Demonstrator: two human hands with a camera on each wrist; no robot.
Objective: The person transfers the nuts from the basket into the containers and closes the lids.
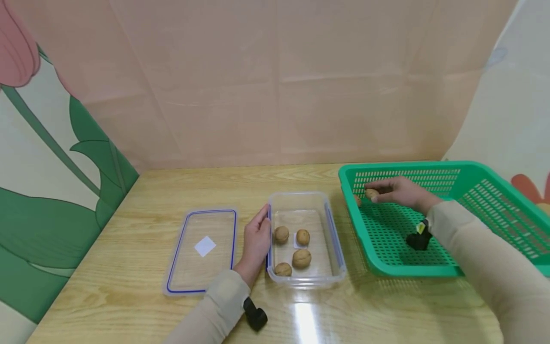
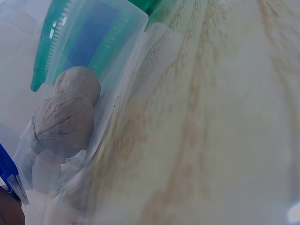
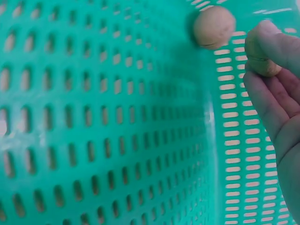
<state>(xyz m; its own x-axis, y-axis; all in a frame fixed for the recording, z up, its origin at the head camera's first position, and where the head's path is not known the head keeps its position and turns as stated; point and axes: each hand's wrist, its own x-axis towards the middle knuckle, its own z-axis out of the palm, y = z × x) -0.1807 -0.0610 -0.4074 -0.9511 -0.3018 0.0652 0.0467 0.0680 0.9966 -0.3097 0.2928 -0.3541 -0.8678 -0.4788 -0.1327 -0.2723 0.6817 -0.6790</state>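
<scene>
In the head view, my right hand (image 1: pixel 399 191) pinches a walnut (image 1: pixel 371 194) between thumb and fingers inside the green basket (image 1: pixel 357 229). The right wrist view shows the pinched walnut (image 3: pixel 262 58) with another walnut (image 3: pixel 214 27) close by, on the basket floor near its wall. My left hand (image 1: pixel 257 239) rests along the left side of a clear plastic container (image 1: pixel 337 248), its fingers against the wall. Several walnuts lie inside that container, among them a larger walnut (image 1: pixel 301 259). Seen from the left wrist, two walnuts (image 2: pixel 65 124) show through the clear wall.
A clear lid (image 1: pixel 202 277) with a blue seal and a white paper square (image 1: pixel 205 246) lies flat on the wooden table (image 1: pixel 133 239), left of the container. The basket stands at the right. Behind the table hangs a pinkish sheet (image 1: pixel 275 86).
</scene>
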